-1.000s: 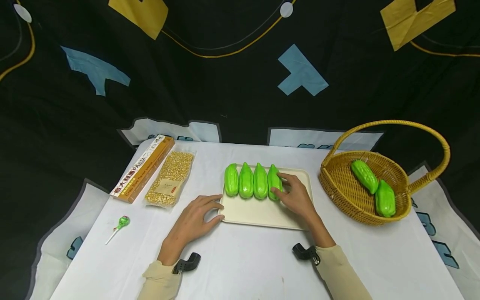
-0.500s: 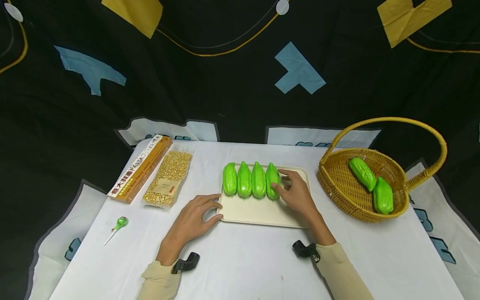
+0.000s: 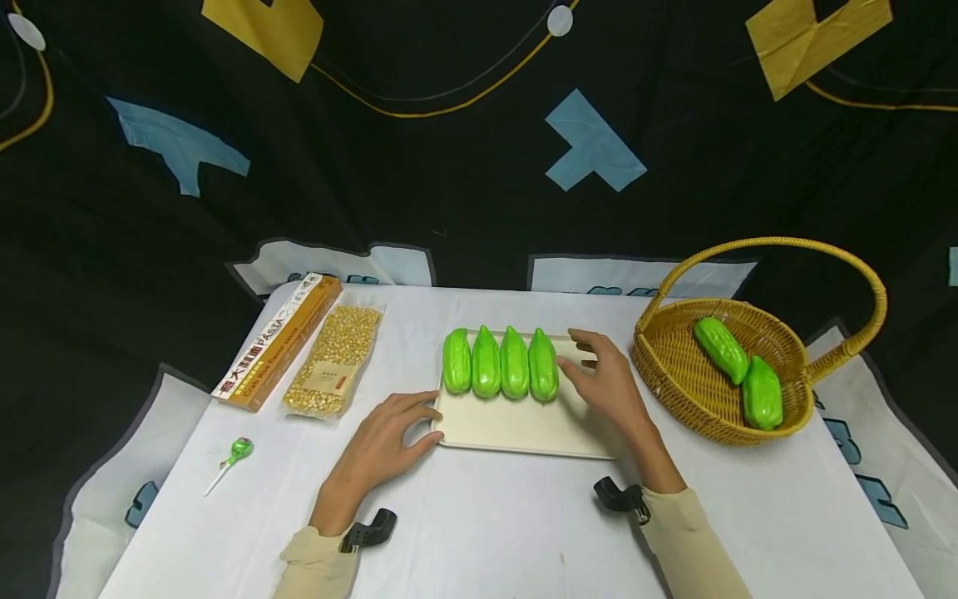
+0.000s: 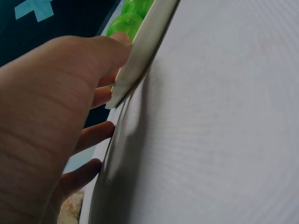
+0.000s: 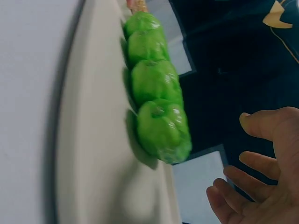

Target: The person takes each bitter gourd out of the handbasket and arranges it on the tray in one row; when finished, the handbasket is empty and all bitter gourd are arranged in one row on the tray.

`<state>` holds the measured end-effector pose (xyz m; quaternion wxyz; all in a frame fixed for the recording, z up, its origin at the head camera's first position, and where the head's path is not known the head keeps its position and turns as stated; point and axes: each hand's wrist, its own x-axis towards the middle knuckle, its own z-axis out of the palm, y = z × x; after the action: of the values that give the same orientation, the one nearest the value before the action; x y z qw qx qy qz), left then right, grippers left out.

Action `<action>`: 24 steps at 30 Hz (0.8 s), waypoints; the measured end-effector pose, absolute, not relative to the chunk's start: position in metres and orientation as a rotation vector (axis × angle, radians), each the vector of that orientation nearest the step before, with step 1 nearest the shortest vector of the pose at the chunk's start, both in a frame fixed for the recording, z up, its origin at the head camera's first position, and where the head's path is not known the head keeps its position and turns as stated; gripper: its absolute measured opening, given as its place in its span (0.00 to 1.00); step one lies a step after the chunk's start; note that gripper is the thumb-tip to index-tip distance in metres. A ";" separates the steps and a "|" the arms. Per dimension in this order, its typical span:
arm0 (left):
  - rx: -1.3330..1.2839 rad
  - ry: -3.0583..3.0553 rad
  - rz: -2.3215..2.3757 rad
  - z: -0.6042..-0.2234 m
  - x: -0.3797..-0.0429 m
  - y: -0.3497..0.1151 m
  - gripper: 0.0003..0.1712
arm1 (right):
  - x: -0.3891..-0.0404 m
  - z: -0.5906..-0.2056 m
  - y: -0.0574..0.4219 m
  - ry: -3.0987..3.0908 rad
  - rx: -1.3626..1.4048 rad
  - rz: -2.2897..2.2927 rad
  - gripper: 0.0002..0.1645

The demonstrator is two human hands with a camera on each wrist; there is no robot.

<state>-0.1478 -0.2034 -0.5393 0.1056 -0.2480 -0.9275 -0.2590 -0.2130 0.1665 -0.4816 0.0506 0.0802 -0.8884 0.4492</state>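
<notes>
Several shiny green bitter melons (image 3: pixel 515 363) lie side by side in a row on a cream rectangular tray (image 3: pixel 494 424). My left hand (image 3: pixel 385 441) is at the tray's left edge, thumb and fingers spread along it. In the left wrist view, the thumb (image 4: pixel 114 49) of that hand overlaps the tray's rim while two lower fingers extend past the corner. My right hand (image 3: pixel 608 384) is over the tray's right side, fingers loosely bent and holding nothing. A gap shows between it and the rightmost bitter melon (image 5: pixel 163 130) in the right wrist view.
To the right, a wicker basket (image 3: pixel 674 391) with a tall handle holds two more bitter melons (image 3: pixel 762 395). On the left lie a pasta box (image 3: pixel 280 341), a clear bag of corn kernels (image 3: pixel 333 358) and a green lollipop (image 3: pixel 239 450). A dark patterned cloth hangs behind the table.
My right hand has let go of the rightmost bitter melon and moved right, away from it. The left hand stays at the tray's left edge.
</notes>
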 end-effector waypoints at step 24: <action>-0.714 -2.752 -0.762 -0.540 -0.148 -0.202 0.15 | -0.198 -0.449 0.229 -2.620 0.199 1.277 0.33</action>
<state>-0.1482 -0.2020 -0.5397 0.0987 -0.2415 -0.9304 -0.2576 -0.1975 0.2290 -0.4485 0.1099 0.0677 -0.8913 0.4346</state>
